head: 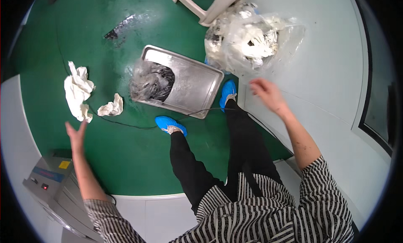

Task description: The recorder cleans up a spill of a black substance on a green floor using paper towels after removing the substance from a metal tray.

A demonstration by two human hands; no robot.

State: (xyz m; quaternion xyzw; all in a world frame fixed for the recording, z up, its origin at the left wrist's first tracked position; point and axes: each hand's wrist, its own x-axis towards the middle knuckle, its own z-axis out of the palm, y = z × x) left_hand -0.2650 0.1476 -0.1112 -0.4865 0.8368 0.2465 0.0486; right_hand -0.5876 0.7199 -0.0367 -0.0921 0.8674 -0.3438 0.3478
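My left hand (75, 137) is spread, with thumb and fingers apart and nothing in it. Its fingertips come close to a crumpled white cloth (75, 93) on the green floor; I cannot tell whether they touch. A smaller, stained crumpled white piece (111, 106) lies to the right of the cloth. My right hand (267, 93), blurred and loosely bent, shows nothing held. Beyond it is a clear plastic bag (292, 38) of crumpled white wipes or paper (256, 46), some stained dark. Before my feet, a metal tray (195, 82) holds a bunched dark plastic bag (152, 80) hanging over its left side.
A black cable (126, 125) crosses the floor past my blue shoe covers (170, 123). A dark wet smear (119, 27) marks the green floor (135, 167). A beige plastic stool (201, 11) stands at the top. A metal machine (56, 176) with a lit red switch is at lower left.
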